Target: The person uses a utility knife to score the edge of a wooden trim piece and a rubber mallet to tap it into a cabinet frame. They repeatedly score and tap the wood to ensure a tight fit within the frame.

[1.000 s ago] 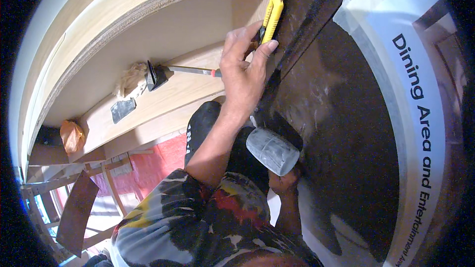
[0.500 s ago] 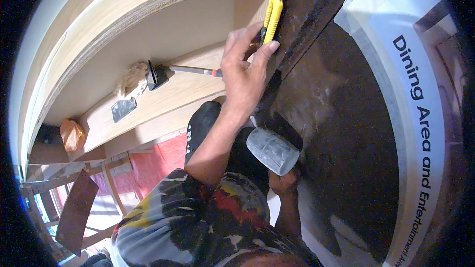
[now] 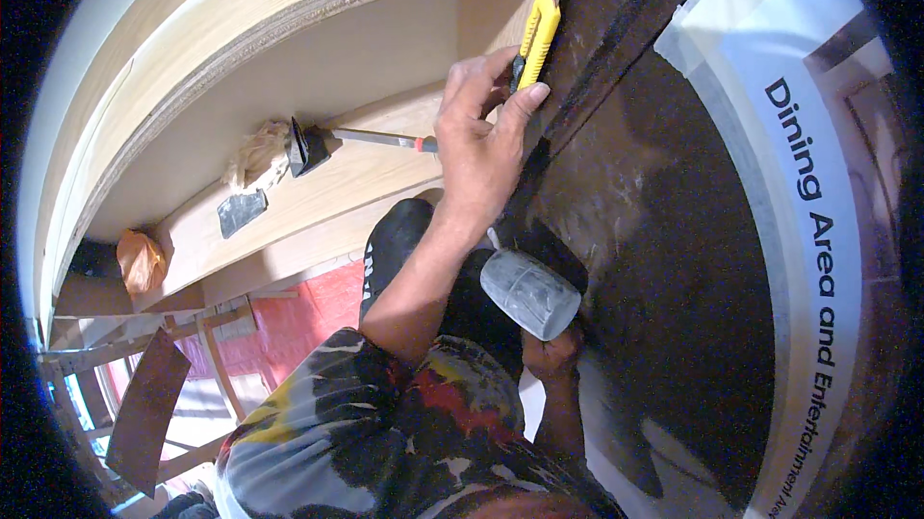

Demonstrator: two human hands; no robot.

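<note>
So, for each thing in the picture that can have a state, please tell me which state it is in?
Yellow utility knife: gripped, blade against the dark panel.
Left hand: closed around the knife.
Right hand: closed on the mallet's handle.
Grey rubber mallet: held, head pointing up-left.
Scraper with red handle: lying flat on the wooden ledge, untouched.
Dark panel: smeared, dusty.

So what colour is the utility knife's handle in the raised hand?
Yellow, with a black slider section; the utility knife shows best in the head view, gripped by the left hand.
</note>
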